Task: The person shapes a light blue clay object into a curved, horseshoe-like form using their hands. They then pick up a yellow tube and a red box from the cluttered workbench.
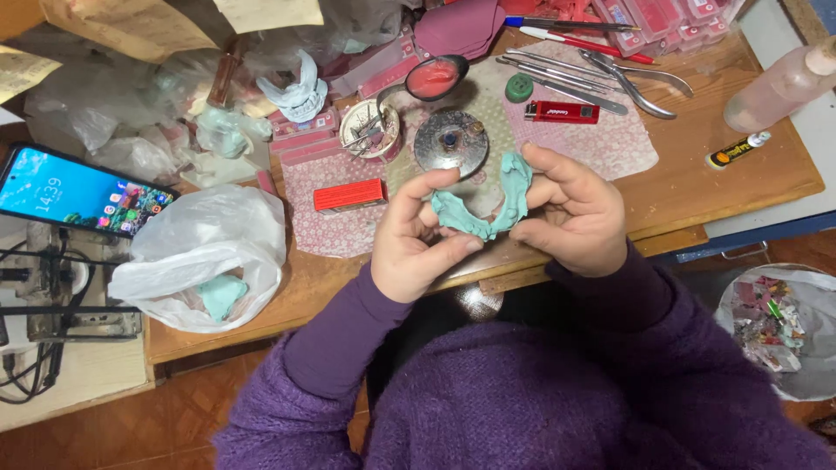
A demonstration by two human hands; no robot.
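Note:
Both my hands hold a teal, horseshoe-shaped dental cast (pixel 495 202) above the near edge of the wooden table (pixel 740 165). My left hand (pixel 416 239) pinches its left arm between thumb and fingers. My right hand (pixel 579 213) grips its right arm, fingers curled over the top. Purple knitted sleeves cover both my forearms. Just behind the cast sits a round metal burner (pixel 450 143).
A white plastic bag (pixel 205 252) with a teal piece inside lies at left, beside a lit phone (pixel 74 191). A red box (pixel 349 195), a red lighter (pixel 562 111), metal hand tools (pixel 601 74), a spoon of pink wax (pixel 433 78) and a white jaw cast (pixel 296 91) crowd the table. A waste bin (pixel 779 326) stands at right.

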